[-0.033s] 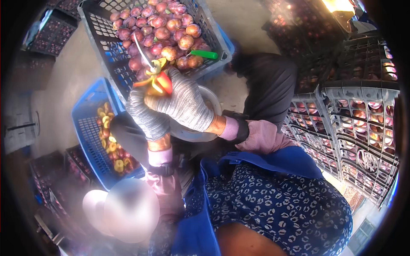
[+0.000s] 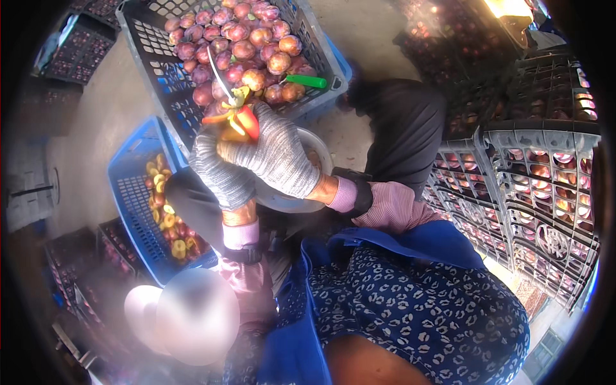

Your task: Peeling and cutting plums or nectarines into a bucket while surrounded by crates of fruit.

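Both my hands, in grey knitted gloves, are closed and pressed together in front of the plum crate. My right hand (image 2: pixel 276 154) grips a knife (image 2: pixel 219 72), its thin curved blade pointing up and to the left. Torn yellowish bits (image 2: pixel 239 96) cling at the blade's base. Red, orange and yellow pieces (image 2: pixel 245 122) show around the fingertips; I cannot tell what they are. My left hand (image 2: pixel 221 170) is curled against the right one, and what it holds is hidden. Beyond lies a dark crate (image 2: pixel 146 70) of whole plums (image 2: pixel 244 50), with a green handle (image 2: pixel 307 81) resting in it.
A blue basket (image 2: pixel 125 192) of cut, yellow-fleshed plum pieces (image 2: pixel 168 221) stands at my left. Under my hands sits a pale round bucket (image 2: pixel 317 142). Stacked black crates (image 2: pixel 545 141) full of fruit rise at the right. More crates (image 2: pixel 77 48) stand at the far left.
The knife blade has shifted slightly to the right and its tip with it. The hands remain almost in place.
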Action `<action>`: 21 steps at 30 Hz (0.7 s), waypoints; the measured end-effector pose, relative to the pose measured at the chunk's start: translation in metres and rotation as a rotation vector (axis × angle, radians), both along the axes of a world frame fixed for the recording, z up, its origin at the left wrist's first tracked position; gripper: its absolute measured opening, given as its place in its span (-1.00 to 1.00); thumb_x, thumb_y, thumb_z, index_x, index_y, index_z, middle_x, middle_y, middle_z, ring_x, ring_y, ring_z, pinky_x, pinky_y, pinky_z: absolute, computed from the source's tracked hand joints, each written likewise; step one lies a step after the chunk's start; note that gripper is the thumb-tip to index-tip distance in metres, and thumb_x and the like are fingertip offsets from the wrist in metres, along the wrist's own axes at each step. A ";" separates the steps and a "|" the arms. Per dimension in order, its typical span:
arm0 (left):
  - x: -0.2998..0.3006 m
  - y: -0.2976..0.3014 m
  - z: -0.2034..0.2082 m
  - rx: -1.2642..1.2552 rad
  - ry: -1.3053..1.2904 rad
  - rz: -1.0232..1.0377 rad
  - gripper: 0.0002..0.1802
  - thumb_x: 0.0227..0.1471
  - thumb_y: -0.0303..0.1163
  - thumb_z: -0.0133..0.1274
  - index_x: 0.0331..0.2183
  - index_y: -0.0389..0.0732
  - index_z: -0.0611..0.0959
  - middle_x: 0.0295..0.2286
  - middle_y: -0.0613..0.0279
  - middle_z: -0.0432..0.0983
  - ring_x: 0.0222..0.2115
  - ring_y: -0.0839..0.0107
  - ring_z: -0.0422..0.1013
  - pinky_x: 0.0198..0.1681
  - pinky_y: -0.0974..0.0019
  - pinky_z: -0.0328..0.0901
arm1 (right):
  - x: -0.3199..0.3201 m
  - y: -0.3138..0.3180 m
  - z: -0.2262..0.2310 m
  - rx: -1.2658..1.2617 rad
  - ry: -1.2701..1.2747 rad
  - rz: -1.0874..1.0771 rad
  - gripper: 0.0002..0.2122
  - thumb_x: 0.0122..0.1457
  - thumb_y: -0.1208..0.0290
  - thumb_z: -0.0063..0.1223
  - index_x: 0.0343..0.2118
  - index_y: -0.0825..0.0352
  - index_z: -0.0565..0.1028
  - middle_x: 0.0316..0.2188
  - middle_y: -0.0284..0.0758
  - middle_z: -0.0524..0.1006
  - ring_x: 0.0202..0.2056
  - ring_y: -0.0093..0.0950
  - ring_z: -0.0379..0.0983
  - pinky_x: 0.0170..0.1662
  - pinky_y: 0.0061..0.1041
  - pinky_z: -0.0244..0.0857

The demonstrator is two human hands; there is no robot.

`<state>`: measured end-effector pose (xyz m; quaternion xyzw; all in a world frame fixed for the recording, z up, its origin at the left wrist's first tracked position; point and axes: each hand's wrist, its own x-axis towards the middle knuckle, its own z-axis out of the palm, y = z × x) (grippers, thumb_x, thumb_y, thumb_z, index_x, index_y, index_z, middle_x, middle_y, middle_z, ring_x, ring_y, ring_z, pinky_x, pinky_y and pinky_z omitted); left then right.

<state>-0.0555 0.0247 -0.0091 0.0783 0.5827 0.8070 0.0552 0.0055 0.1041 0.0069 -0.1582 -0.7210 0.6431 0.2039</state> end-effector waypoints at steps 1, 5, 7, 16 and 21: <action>-0.001 0.003 -0.002 0.001 -0.001 -0.004 -0.73 0.03 -0.36 -0.09 -0.44 -0.37 0.61 -0.47 0.22 0.52 -0.43 0.53 0.37 -0.30 0.44 0.27 | -0.001 -0.001 -0.005 -0.051 0.029 -0.027 -0.67 -0.03 0.44 0.17 -0.19 0.41 0.40 -0.34 -0.33 0.48 -0.28 -0.56 0.40 -0.20 -0.52 0.29; -0.004 0.002 0.000 -0.033 0.004 0.032 -0.73 0.02 -0.38 -0.08 -0.46 -0.38 0.62 -0.55 0.22 0.52 -0.47 0.51 0.37 -0.34 0.42 0.27 | -0.011 -0.009 -0.008 -0.238 0.053 -0.066 -0.72 -0.01 0.52 0.11 -0.20 0.41 0.40 -0.35 -0.39 0.48 -0.30 -0.63 0.39 -0.22 -0.59 0.30; -0.006 0.000 0.000 -0.446 0.368 0.026 -0.84 0.01 -0.51 -0.09 -0.37 -0.35 0.57 -0.47 0.21 0.52 -0.46 0.45 0.41 -0.32 0.40 0.34 | -0.014 -0.012 -0.011 -0.417 0.160 -0.110 -0.78 0.01 0.51 0.08 -0.25 0.42 0.43 -0.43 -0.44 0.47 -0.36 -0.67 0.37 -0.30 -0.62 0.29; -0.015 -0.012 0.001 -0.625 0.427 0.028 -0.75 -0.28 -0.55 0.05 -0.39 -0.29 0.57 -0.51 0.10 0.52 -0.51 0.21 0.47 -0.44 0.26 0.33 | -0.020 -0.017 -0.009 -0.513 0.157 -0.112 -0.82 -0.01 0.39 0.12 -0.54 0.42 0.46 -0.66 -0.42 0.45 -0.57 -0.66 0.39 -0.50 -0.61 0.27; -0.023 -0.018 -0.003 -0.619 0.524 -0.034 -0.78 -0.29 -0.54 0.05 -0.42 -0.30 0.56 -0.50 0.07 0.51 -0.53 0.17 0.46 -0.44 0.26 0.31 | -0.017 -0.024 -0.009 -1.020 0.152 -0.076 -0.87 0.02 0.39 0.09 -0.51 0.35 0.46 -0.62 -0.43 0.43 -0.58 -0.66 0.38 -0.53 -0.65 0.24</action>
